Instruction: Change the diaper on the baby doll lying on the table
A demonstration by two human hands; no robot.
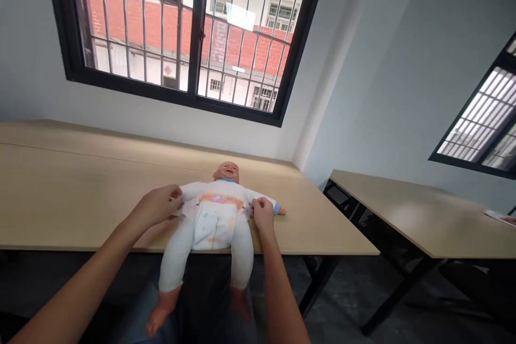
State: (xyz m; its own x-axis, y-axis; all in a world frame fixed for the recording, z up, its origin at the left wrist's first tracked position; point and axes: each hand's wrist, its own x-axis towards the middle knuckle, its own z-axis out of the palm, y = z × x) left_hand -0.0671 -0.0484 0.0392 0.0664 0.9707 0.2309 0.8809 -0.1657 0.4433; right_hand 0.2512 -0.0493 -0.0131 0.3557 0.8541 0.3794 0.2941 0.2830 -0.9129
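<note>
A baby doll (228, 171) lies on its back on the wooden table, head toward the window and legs hanging over the front edge. It wears a white top with blue trim and pale leggings. Around its hips sits a white printed diaper (213, 228) with an orange band across the waist. My left hand (161, 204) pinches the diaper's pale side wing, pulled out to the left; motion slightly smears it. On the other side, my right hand (263, 212) is closed at the diaper's opposite side wing, close to the doll's outstretched arm. The fingers partly hide both wing ends.
The wooden table (80, 188) runs along the wall beneath a barred window (189, 94). To the right, past a gap, stands a second table (403, 204) with a paper-like item (500, 217) at its far edge. My legs are below the front edge.
</note>
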